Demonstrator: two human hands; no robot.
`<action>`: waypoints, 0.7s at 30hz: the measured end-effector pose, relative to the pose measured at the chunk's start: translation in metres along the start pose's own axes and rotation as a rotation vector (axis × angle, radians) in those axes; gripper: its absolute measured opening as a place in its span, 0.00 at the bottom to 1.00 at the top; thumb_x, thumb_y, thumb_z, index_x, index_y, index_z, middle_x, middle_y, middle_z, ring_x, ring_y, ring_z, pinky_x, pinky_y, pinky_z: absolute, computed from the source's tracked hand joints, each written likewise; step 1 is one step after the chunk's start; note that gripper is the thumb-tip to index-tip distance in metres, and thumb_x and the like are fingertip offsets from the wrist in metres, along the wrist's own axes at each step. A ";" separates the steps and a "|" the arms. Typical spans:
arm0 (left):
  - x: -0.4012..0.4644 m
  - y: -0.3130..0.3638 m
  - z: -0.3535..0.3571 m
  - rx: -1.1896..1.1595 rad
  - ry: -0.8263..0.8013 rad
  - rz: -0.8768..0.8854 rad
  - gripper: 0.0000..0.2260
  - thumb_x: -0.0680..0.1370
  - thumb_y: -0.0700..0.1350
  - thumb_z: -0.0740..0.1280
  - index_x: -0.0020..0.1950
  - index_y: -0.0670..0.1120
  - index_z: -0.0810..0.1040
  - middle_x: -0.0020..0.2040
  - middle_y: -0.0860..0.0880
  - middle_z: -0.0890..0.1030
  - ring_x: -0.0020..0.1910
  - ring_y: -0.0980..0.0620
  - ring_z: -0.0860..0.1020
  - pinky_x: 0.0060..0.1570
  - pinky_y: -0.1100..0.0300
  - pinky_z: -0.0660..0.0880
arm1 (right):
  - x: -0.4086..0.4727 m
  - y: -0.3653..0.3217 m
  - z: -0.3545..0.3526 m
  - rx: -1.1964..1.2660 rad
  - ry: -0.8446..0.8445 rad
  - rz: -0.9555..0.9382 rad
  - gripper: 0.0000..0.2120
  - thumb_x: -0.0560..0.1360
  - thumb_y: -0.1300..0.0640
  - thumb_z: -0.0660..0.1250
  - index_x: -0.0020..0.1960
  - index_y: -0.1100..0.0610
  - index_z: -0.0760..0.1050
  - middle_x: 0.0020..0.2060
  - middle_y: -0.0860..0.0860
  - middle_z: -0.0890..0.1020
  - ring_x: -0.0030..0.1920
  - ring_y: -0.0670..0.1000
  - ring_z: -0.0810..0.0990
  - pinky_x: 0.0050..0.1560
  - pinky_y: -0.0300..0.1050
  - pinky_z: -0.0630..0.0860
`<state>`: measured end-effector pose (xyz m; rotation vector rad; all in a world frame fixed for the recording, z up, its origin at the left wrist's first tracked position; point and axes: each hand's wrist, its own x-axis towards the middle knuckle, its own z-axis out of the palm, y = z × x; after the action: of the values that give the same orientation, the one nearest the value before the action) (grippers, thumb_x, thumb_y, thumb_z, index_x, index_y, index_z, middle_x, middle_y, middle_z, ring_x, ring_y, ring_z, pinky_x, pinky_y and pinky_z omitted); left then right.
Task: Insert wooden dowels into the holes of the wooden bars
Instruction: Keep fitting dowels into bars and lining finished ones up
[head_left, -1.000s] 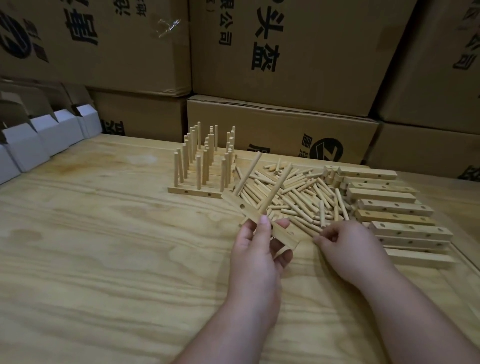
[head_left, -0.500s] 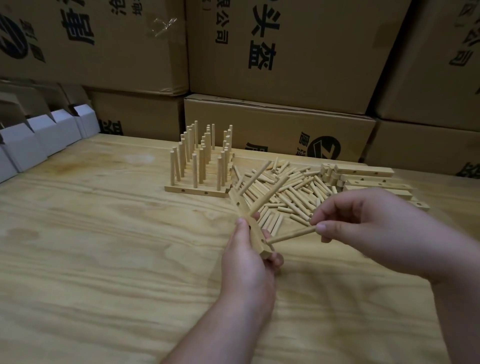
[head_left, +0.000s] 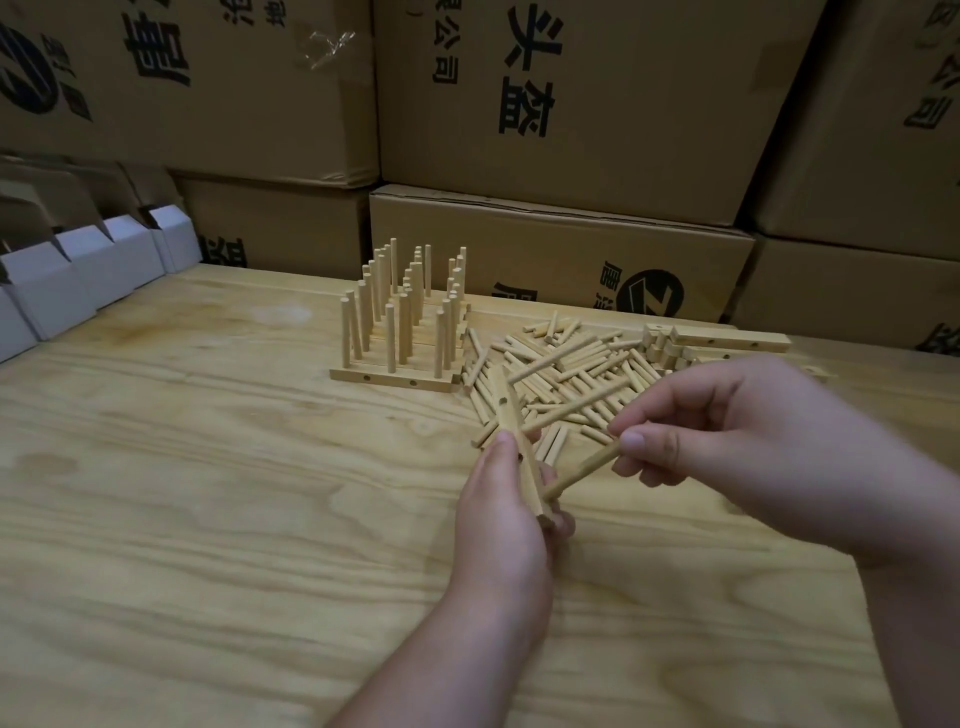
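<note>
My left hand (head_left: 501, 525) grips a wooden bar (head_left: 511, 423) with holes, held tilted above the table. Two dowels stick out of the bar toward the right. My right hand (head_left: 737, 447) pinches a third dowel (head_left: 582, 470) by its upper end, and the dowel's lower tip meets the bar's near end by my left fingers. Behind the hands lies a loose pile of dowels (head_left: 566, 369). To its left stand finished bars with upright dowels (head_left: 405, 322). Bare bars (head_left: 727, 343) are stacked at the right, partly hidden by my right hand.
The work goes on over a plywood table (head_left: 208, 493). Large cardboard boxes (head_left: 571, 104) are stacked along the back edge. Small folded white boxes (head_left: 78, 275) sit in a row at the far left.
My right hand picked a dowel from the pile, lifted it and brought its tip to the near end of the bar. My left hand tilted the bar more upright.
</note>
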<state>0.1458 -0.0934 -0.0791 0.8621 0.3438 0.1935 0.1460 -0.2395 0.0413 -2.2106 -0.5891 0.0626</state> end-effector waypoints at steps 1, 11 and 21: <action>0.000 0.000 0.000 0.004 -0.001 0.001 0.18 0.83 0.53 0.61 0.42 0.52 0.86 0.33 0.50 0.77 0.25 0.54 0.70 0.27 0.60 0.67 | 0.000 0.000 0.001 0.013 0.003 -0.001 0.10 0.74 0.54 0.73 0.46 0.38 0.84 0.37 0.45 0.87 0.38 0.44 0.85 0.39 0.41 0.80; 0.001 0.001 0.001 -0.065 0.002 -0.002 0.16 0.85 0.52 0.58 0.52 0.45 0.82 0.31 0.48 0.75 0.22 0.54 0.66 0.25 0.60 0.64 | 0.006 0.007 0.012 0.023 0.031 0.085 0.04 0.76 0.56 0.73 0.45 0.48 0.85 0.36 0.45 0.87 0.38 0.44 0.85 0.38 0.35 0.81; -0.006 0.002 0.002 0.031 -0.139 0.042 0.14 0.84 0.54 0.61 0.46 0.56 0.84 0.37 0.51 0.81 0.31 0.56 0.78 0.31 0.59 0.76 | 0.015 0.021 0.014 0.121 0.420 0.172 0.07 0.73 0.44 0.73 0.48 0.45 0.82 0.40 0.46 0.86 0.40 0.46 0.86 0.40 0.48 0.83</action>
<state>0.1408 -0.0957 -0.0750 0.9085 0.1993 0.1663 0.1642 -0.2342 0.0190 -2.0678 -0.1583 -0.2653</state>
